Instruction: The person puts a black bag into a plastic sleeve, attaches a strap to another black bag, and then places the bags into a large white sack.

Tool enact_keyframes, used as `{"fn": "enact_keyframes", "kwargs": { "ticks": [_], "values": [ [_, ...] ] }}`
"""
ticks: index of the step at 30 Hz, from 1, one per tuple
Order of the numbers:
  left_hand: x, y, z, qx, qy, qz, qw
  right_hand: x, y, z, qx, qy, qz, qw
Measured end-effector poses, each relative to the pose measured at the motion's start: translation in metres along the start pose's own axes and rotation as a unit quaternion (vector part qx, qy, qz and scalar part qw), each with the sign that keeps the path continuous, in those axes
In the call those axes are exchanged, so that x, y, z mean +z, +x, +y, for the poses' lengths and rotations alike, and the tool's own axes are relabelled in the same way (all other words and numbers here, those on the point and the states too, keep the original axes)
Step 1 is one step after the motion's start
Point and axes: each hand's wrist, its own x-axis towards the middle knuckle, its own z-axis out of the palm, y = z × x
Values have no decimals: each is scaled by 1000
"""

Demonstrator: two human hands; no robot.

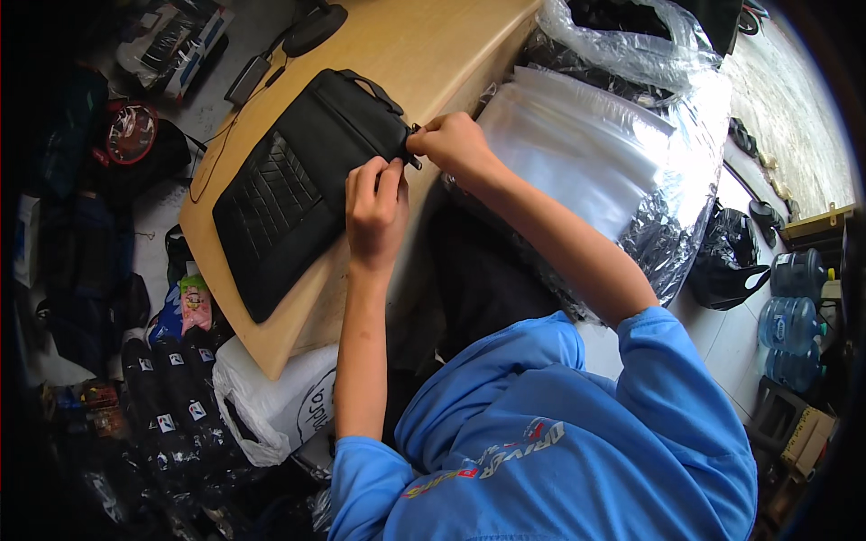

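Note:
A black quilted bag (293,185) lies flat on a light wooden table (433,54). My left hand (374,212) presses its fingertips on the bag's near edge, close to one corner. My right hand (454,144) pinches a small dark part, seemingly a zipper pull, at that same corner. The two hands sit almost side by side. I wear a blue sweatshirt with the sleeves pushed up.
A stack of clear plastic bags (577,153) lies right of the table on silvery wrapping. A black round device (314,29) with a cable rests at the table's far end. A white sack (280,397), dark packages and water bottles (792,311) crowd the floor.

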Motion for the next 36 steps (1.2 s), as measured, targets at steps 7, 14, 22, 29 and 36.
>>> {"fn": "enact_keyframes", "kwargs": {
  "ticks": [7,14,22,29,36],
  "values": [
    [0,1,2,-42,-33,29,998,-7,-4,18,115,393,-120,904],
    [6,-2,4,-40,-33,40,998,10,11,29,82,315,-75,942],
    [3,-7,0,6,6,16,1000,14,-13,-5,-15,-11,69,997],
    [5,-3,1,-10,-13,26,1000,22,-13,16,-41,134,167,976],
    [6,-5,1,-20,-4,29,999,10,-4,21,-61,89,81,991]
  ]
}}
